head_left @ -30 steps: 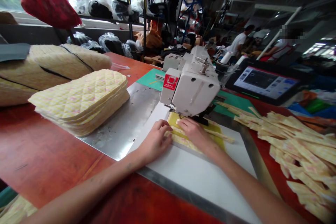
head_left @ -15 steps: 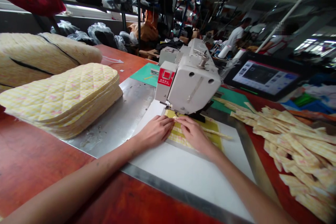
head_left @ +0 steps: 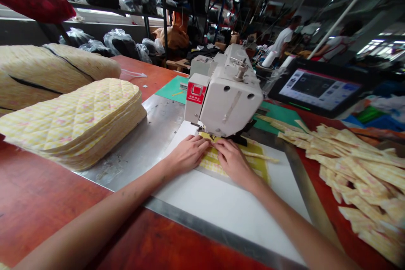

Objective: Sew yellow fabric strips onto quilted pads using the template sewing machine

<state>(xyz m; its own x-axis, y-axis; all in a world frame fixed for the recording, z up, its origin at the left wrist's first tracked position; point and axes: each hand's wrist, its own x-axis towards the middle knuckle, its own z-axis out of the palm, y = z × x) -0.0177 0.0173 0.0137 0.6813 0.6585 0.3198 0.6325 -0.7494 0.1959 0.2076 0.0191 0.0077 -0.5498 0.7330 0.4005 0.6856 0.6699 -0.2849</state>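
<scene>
Left hand [head_left: 186,155]: palm down, fingers lightly curved, resting on a yellow quilted strip [head_left: 215,163]. Right hand [head_left: 233,161]: palm down on the same strip, just beside the left, fingertips near the machine's foot. Neither grip was closed around anything; both hands pressed from above.

Strip: lay on a yellow-green template [head_left: 257,164], on a white board [head_left: 228,211], its long axis running roughly left to right, with a narrow tail [head_left: 261,157] pointing right. Its far end sat under the machine's foot; its middle was hidden by the fingers.

Sewing machine [head_left: 228,95]: white, with a red label [head_left: 194,93] on its front, its small characters unreadable.

Touchscreen [head_left: 319,87]: beyond the machine, right; its on-screen writing too small to read.

Steel plate [head_left: 133,143]: left of the board, set into a red worktop [head_left: 47,206].

Quilted pads [head_left: 69,126]: tall stack, on the plate's left edge, with larger bundles [head_left: 47,69] behind.

Cut strips [head_left: 357,177]: loose heap, right of the board.

Green mat [head_left: 172,88]: behind the plate.

Two co-workers [head_left: 284,40]: far background, blurred.
</scene>
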